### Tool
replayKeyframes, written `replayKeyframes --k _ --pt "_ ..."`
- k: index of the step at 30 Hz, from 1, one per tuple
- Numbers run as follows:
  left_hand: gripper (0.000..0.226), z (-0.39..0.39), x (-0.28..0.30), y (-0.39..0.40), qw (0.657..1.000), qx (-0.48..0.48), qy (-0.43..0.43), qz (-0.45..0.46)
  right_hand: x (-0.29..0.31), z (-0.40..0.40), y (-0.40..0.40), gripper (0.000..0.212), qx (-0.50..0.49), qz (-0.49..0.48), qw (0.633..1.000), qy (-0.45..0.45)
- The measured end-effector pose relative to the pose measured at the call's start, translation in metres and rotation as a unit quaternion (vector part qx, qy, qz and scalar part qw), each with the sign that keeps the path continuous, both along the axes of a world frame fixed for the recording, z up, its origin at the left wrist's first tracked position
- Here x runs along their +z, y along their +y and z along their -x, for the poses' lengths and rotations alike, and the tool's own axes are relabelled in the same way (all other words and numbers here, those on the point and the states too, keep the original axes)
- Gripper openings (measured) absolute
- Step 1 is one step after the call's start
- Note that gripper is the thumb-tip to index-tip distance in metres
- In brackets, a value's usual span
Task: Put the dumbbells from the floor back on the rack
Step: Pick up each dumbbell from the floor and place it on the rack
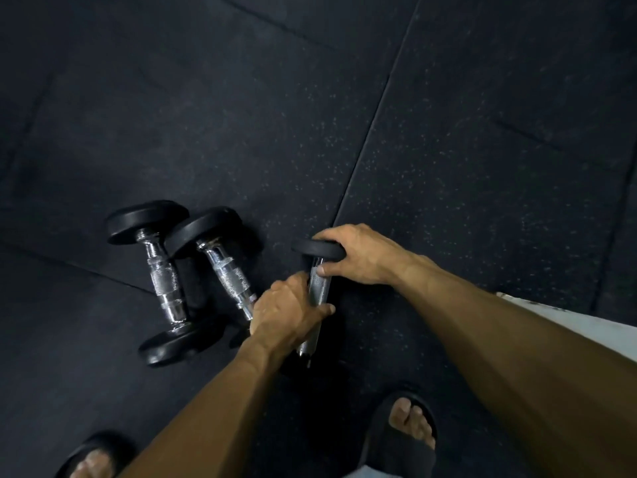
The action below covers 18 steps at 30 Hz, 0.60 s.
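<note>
Gripping one dumbbell (pixel 319 291) at the floor's centre, the left hand (pixel 287 313) wraps its handle while the right hand (pixel 358 258) clasps its far plate. Two more dumbbells (pixel 193 274) lie toward nine o'clock. Pickup stage; next comes lifting it toward the unseen rack.

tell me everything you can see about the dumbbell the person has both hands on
The held dumbbell has a shiny knurled metal handle and black round heads that look rubber-coated. It points away from the person, rightmost of three on the dark speckled floor mat. The left hand wraps the handle; the right hand grips the far head's rim, thumb on the handle. The near head is mostly hidden under the left forearm. Whether it is lifted is unclear.
</note>
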<state>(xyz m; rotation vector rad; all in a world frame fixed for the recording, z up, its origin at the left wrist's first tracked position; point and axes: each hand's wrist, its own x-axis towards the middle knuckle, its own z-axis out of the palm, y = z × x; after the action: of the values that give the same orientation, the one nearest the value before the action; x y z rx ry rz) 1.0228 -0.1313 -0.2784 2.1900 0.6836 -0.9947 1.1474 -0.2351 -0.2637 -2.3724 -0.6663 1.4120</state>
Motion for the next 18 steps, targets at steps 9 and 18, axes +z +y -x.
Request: replayKeyframes --k 9,18 --pt "0.056 -0.012 0.01 -0.007 0.998 0.048 -0.007 0.039 0.015 0.005 -0.024 0.031 -0.041 -0.051 0.997 -0.048" --pt "0.037 -0.019 0.09 -0.013 0.972 0.148 -0.094 0.155 0.131 -0.017 -0.02 0.021 -0.011 -0.036 0.995 -0.088"
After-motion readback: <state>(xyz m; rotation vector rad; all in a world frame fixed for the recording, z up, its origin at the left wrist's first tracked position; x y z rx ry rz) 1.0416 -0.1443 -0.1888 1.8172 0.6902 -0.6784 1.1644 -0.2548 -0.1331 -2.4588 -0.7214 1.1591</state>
